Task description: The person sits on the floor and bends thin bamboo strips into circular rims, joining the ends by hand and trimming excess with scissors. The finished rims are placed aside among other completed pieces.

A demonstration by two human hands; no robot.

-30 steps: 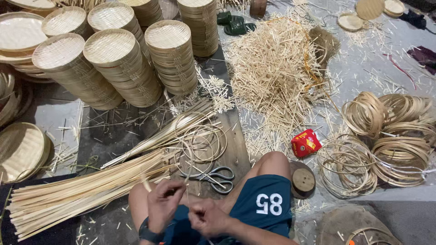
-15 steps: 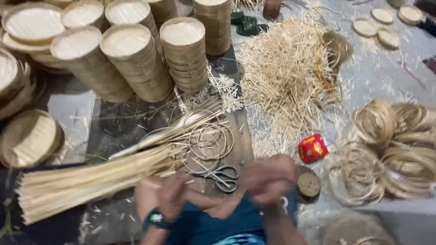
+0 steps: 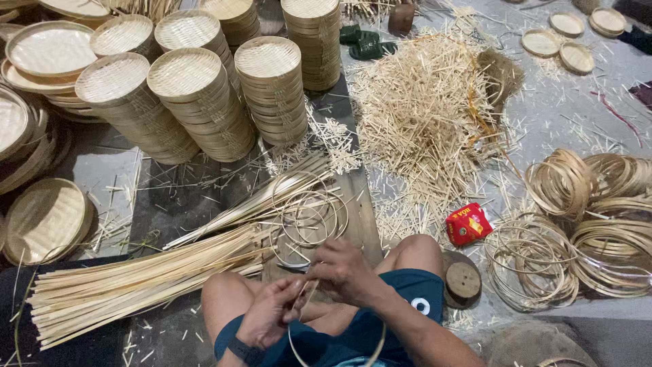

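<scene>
Your left hand (image 3: 268, 314) and right hand (image 3: 345, 270) meet low in the frame, just above your knees. The fingers of both are pinched together on a thin bamboo strip (image 3: 303, 299), which curves down from your hands into a loop (image 3: 296, 350) toward the bottom edge. A dark band sits on your left wrist.

Just above your hands, a few finished thin hoops (image 3: 309, 217) lie overlapping on a wooden board (image 3: 360, 211); their exact number cannot be told. To the left of centre, one long bundle of bamboo strips (image 3: 136, 282) runs from the lower left toward your hands, with a second, thinner sheaf (image 3: 251, 204) fanning above it.

In the upper left stand five tall stacks of round woven trays (image 3: 197, 95), with flatter trays beside them at the left edge. In the upper middle is one large heap of short bamboo sticks (image 3: 421, 122). Three small round lids (image 3: 567, 41) lie in the upper right. At the right edge sits a pile of coiled bamboo rings (image 3: 598, 211), too many to count. One red packet (image 3: 467, 224) lies beside your right knee, and one round wooden block (image 3: 463, 282) sits just below it.
</scene>
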